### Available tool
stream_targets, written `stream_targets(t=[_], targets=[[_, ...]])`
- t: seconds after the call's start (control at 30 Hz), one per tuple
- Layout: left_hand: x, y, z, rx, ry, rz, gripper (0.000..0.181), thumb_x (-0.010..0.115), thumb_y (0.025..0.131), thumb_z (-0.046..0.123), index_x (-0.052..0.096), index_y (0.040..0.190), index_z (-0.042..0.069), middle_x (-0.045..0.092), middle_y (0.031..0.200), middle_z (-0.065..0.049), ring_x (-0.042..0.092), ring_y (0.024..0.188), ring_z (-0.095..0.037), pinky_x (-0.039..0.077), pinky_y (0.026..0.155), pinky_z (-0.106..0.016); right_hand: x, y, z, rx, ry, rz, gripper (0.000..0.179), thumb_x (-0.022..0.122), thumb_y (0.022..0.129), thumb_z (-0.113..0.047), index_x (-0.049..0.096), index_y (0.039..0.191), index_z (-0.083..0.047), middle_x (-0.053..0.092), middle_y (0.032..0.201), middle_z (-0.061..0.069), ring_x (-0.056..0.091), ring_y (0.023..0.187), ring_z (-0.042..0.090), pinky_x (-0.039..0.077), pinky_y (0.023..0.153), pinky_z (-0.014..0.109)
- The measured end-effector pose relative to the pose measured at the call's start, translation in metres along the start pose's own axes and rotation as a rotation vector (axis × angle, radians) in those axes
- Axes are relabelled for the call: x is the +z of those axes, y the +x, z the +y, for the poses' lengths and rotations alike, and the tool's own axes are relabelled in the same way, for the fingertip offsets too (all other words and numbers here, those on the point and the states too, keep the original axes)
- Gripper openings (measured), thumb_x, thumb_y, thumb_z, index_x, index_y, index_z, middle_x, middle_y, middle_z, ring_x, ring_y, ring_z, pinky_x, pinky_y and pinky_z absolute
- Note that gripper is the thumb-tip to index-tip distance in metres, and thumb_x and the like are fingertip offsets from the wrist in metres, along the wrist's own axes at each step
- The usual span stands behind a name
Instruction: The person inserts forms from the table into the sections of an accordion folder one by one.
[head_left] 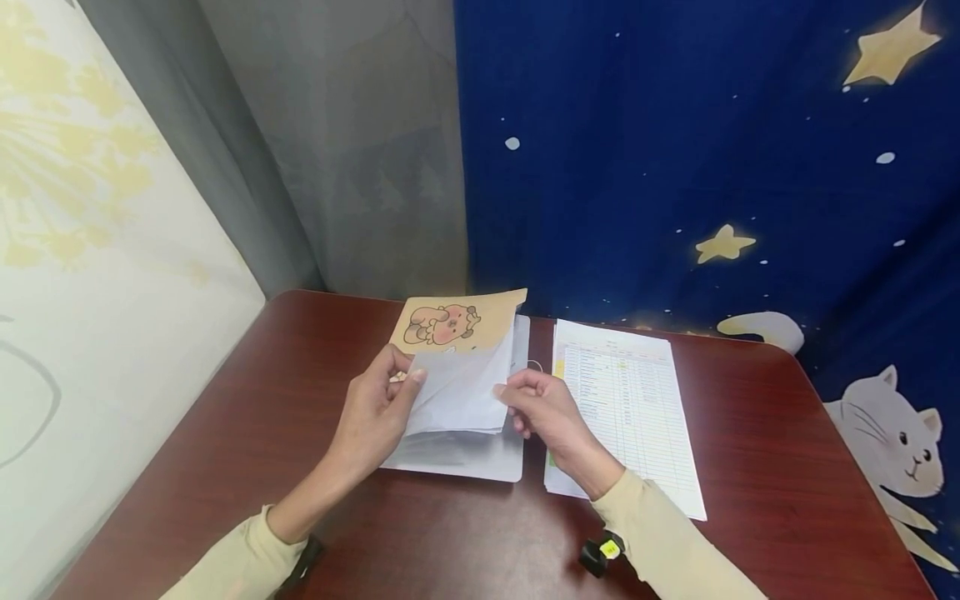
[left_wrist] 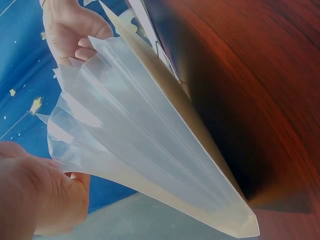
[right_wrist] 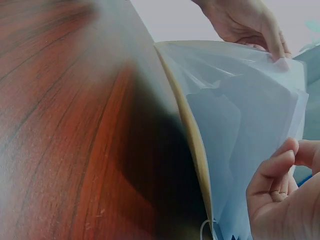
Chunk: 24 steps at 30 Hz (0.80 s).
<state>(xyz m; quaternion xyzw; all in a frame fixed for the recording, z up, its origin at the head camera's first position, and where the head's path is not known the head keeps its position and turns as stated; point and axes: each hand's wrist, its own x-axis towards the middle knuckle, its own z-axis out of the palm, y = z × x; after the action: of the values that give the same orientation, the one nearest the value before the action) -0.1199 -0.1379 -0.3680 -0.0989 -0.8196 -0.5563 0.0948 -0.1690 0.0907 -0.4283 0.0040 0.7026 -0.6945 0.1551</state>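
Note:
A beige expanding file folder [head_left: 498,315] with a cartoon animal on its cover stands spread open near the table's back edge. Its translucent pleated pockets [left_wrist: 115,105] fan out in the left wrist view. My left hand [head_left: 371,404] pinches the folder's left side between thumb and fingers. On the opposite side, my right hand [head_left: 547,412] pinches the edge of the pocket sheets [right_wrist: 260,115], thumb against curled fingers. Under the folder lies a pale, shiny flat sheet [head_left: 457,462]. A thin elastic loop [head_left: 535,365] sticks out beside the right hand.
To the right lies a stack of printed table sheets [head_left: 630,417], partly under the right forearm. The dark red wooden table [head_left: 225,433] has a white wall [head_left: 112,250] at its left and curtains [head_left: 600,167] behind it.

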Motion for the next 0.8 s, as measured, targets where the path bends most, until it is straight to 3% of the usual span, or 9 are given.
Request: stream_targets(t=[0.33, 0.63, 0.8], targets=[[0.002, 0.002, -0.005, 0.013, -0.007, 0.007, 0.008, 0.056, 0.096, 0.009, 0.048, 0.093, 0.007, 0.03, 0.045, 0.001, 0.026, 0.038, 0.001, 0.02, 0.033, -0.022, 0.008, 0.005, 0.008, 0.007, -0.009, -0.009, 0.02, 0.072, 0.084, -0.025, 0.064, 0.089, -0.007, 0.041, 0.052, -0.008, 0.031, 0.046, 0.01, 0.023, 0.042, 0.022], [0.001, 0.002, -0.001, 0.002, -0.016, -0.002, 0.009, 0.055, 0.096, 0.008, 0.048, 0.094, 0.005, 0.031, 0.046, 0.002, 0.026, 0.039, 0.001, 0.021, 0.033, -0.022, 0.009, 0.006, 0.01, 0.012, -0.037, -0.006, 0.024, 0.073, 0.084, -0.029, 0.064, 0.091, -0.008, 0.043, 0.053, -0.007, 0.032, 0.047, 0.011, 0.024, 0.043, 0.022], [0.0, 0.002, -0.003, 0.0, -0.002, 0.007, 0.009, 0.056, 0.096, 0.008, 0.048, 0.094, 0.006, 0.032, 0.046, 0.002, 0.026, 0.04, 0.0, 0.021, 0.033, -0.022, 0.009, 0.003, 0.012, 0.003, -0.066, -0.028, 0.034, 0.073, 0.082, -0.041, 0.063, 0.093, -0.01, 0.049, 0.057, -0.004, 0.037, 0.049, 0.013, 0.028, 0.044, 0.023]])
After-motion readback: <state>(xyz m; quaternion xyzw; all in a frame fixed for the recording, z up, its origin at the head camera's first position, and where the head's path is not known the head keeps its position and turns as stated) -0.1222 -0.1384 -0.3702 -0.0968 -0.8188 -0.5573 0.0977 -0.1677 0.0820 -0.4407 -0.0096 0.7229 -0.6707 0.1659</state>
